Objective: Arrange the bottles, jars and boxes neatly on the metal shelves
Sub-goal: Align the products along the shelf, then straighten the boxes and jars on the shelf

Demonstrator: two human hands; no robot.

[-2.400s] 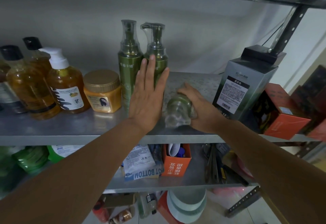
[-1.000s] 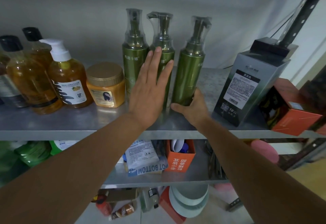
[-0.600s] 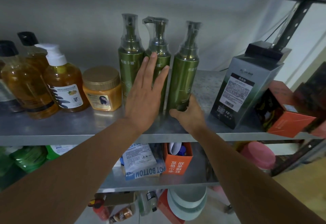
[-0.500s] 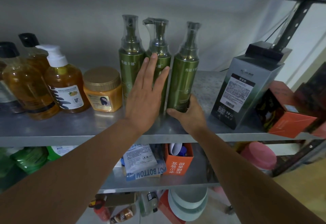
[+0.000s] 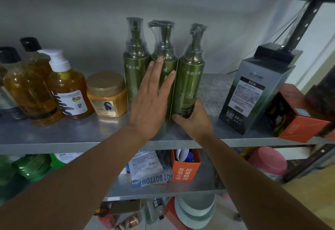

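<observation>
Three tall green pump bottles stand upright side by side on the metal shelf (image 5: 54, 135). My left hand (image 5: 150, 99) lies flat with straight fingers against the left green bottle (image 5: 136, 70) and the middle green bottle (image 5: 165, 55). My right hand (image 5: 193, 119) grips the base of the right green bottle (image 5: 190, 83), which touches the middle one.
Left of the green bottles stand an orange jar with a gold lid (image 5: 107, 93), an amber pump bottle (image 5: 68, 88) and more amber bottles (image 5: 27, 88). A grey box (image 5: 253, 88) and an orange-red box (image 5: 297, 113) stand to the right. Lower shelves hold packets, an orange carton (image 5: 185, 168) and tubs.
The right green bottle lay on its side under my right hand; it now stands upright against the middle one. My left hand has stayed flat on the other two.
</observation>
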